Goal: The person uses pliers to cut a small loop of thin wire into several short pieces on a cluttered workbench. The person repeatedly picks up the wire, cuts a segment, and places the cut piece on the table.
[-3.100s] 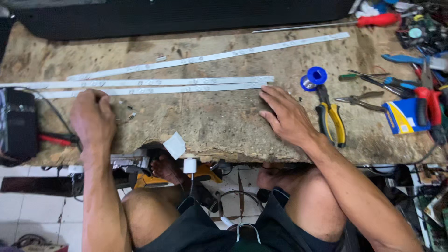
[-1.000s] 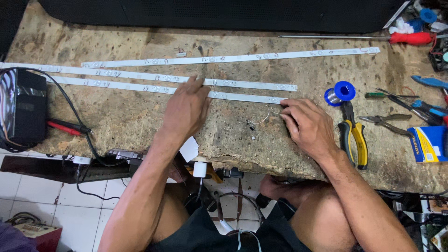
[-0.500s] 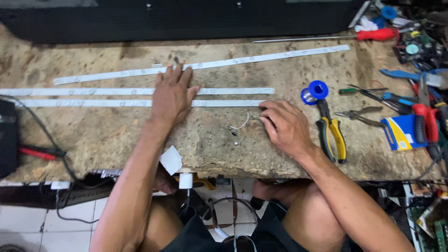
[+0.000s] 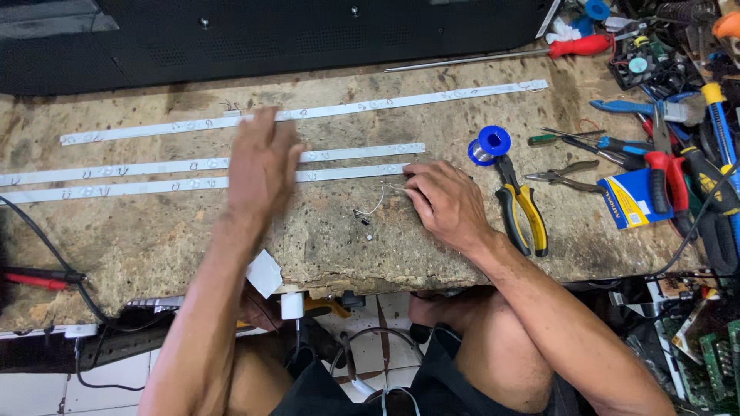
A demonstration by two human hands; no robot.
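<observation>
Left hand (image 4: 262,166) flat and open across two long white strips (image 4: 154,166) mid-table, right hand (image 4: 447,202) pinching thin wire bits (image 4: 370,209) toward the near edge; strips look light, bendy, fragile — lift near the middle, supporting both ends.

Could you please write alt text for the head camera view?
A person's left hand lies flat across long white LED strips on a worn workbench, while the right hand touches thin wires near one strip's end. Yellow-handled pliers and a solder spool lie to the right.
</observation>
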